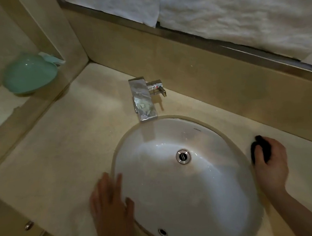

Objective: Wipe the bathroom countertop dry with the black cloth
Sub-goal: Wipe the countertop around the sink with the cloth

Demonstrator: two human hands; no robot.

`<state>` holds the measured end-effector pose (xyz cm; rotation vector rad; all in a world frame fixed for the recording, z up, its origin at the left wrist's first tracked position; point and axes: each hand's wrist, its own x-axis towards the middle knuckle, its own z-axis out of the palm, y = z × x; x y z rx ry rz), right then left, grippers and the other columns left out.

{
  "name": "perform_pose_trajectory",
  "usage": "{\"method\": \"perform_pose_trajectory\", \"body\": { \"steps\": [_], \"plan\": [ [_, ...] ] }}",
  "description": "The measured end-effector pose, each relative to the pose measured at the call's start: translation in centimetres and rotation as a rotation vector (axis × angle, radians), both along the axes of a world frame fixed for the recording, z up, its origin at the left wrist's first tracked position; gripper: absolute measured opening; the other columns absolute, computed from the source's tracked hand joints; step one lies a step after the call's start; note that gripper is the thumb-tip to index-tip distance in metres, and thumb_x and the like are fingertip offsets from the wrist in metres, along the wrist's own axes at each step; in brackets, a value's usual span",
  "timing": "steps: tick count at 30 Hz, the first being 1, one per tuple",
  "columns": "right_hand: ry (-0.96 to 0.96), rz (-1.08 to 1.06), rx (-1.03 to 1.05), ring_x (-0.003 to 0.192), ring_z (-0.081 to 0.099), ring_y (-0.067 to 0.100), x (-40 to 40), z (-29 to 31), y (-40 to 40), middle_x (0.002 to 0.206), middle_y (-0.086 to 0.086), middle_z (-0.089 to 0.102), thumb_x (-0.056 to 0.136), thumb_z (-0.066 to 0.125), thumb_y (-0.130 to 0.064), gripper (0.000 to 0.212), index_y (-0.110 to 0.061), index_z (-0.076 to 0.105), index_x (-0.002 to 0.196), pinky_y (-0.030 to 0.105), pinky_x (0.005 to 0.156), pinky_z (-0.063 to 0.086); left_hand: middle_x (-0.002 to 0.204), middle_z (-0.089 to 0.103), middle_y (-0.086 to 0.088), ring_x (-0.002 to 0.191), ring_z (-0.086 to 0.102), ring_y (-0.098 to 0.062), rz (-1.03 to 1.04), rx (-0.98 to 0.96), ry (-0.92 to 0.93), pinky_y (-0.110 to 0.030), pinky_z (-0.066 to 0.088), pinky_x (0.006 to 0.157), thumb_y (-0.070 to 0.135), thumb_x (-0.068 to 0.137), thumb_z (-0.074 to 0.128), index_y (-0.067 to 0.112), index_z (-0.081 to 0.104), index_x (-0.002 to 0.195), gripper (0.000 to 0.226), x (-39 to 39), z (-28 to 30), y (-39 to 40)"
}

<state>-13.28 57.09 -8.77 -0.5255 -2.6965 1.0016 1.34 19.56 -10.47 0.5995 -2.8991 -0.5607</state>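
Observation:
The beige stone countertop (65,141) surrounds an oval white sink (155,181). My right hand (272,163) grips the bunched black cloth (263,147) and presses it on the countertop just right of the sink rim. My left hand (111,204) lies flat with straight fingers on the counter at the sink's left rim, holding nothing.
A chrome faucet (144,100) with a side handle stands behind the sink. A green basin (30,74) sits on a lower ledge at the far left. A mirror frame (210,41) runs along the back wall. A cabinet knob (28,225) shows below the counter's front edge.

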Motion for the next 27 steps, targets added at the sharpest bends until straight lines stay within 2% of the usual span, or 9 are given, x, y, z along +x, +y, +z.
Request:
{"method": "perform_pose_trajectory", "body": {
  "steps": [3,8,13,18,22,25,27],
  "plan": [
    [0.012,0.006,0.011,0.121,0.048,0.024,-0.9,-0.2,-0.3,0.128,0.001,0.051,0.100,0.049,-0.020,0.029,-0.019,0.055,0.128,0.037,0.098,0.038,0.157,0.032,-0.020,0.143,0.030,-0.042,0.059,-0.041,-0.105,-0.057,0.024,0.115,0.035,0.074,0.041,0.013,0.046,0.146,0.076,-1.2,-0.1,-1.7],
    [0.040,0.027,0.019,0.120,0.047,0.025,-4.3,-0.8,-2.3,0.125,0.010,0.056,0.099,0.049,-0.014,0.030,-0.011,0.058,0.127,0.029,0.100,0.033,0.154,0.040,-0.018,0.141,0.034,-0.042,0.072,-0.069,-0.001,-0.059,0.028,0.113,0.034,0.073,0.043,0.010,0.053,0.141,0.073,-1.0,-0.6,-1.5],
    [0.121,0.157,0.001,0.112,0.053,0.023,-8.5,-1.8,-6.1,0.119,0.007,0.061,0.096,0.054,-0.012,0.026,-0.011,0.063,0.121,0.029,0.098,0.039,0.151,0.044,-0.018,0.138,0.040,-0.042,0.087,-0.125,0.059,-0.060,0.032,0.110,0.034,0.071,0.045,0.010,0.058,0.138,0.073,-1.2,-1.1,-1.5],
    [0.202,0.287,-0.004,0.110,0.053,0.023,-11.8,-2.5,-11.6,0.114,0.005,0.064,0.095,0.057,-0.010,0.022,-0.009,0.066,0.115,0.018,0.094,0.033,0.152,0.045,-0.013,0.139,0.040,-0.037,0.123,-0.154,0.038,-0.055,0.032,0.108,0.037,0.067,0.044,0.015,0.059,0.138,0.076,-1.6,-0.9,-1.4],
    [0.170,0.376,-0.011,0.113,0.049,0.019,-13.8,-2.6,-15.5,0.117,0.002,0.063,0.097,0.054,-0.015,0.024,-0.012,0.064,0.118,0.006,0.094,0.025,0.148,0.049,-0.014,0.135,0.044,-0.036,0.127,-0.191,0.042,-0.053,0.034,0.107,0.039,0.063,0.044,0.013,0.063,0.133,0.077,-1.8,-1.1,-1.4],
    [0.178,0.377,-0.026,0.113,0.048,0.019,-14.1,-2.7,-16.8,0.117,0.001,0.062,0.097,0.053,-0.014,0.024,-0.013,0.064,0.118,0.013,0.093,0.028,0.147,0.051,-0.016,0.135,0.044,-0.037,0.126,-0.182,0.003,-0.052,0.033,0.107,0.042,0.061,0.044,0.013,0.064,0.132,0.079,-1.8,-1.2,-1.6],
    [0.180,0.457,-0.027,0.113,0.049,0.017,-14.1,-2.5,-17.0,0.117,0.000,0.062,0.097,0.053,-0.014,0.023,-0.014,0.064,0.118,0.016,0.092,0.031,0.147,0.051,-0.016,0.135,0.044,-0.038,0.120,-0.176,-0.012,-0.054,0.034,0.107,0.043,0.060,0.045,0.014,0.063,0.132,0.080,-1.9,-1.4,-1.6]
  ]
}}
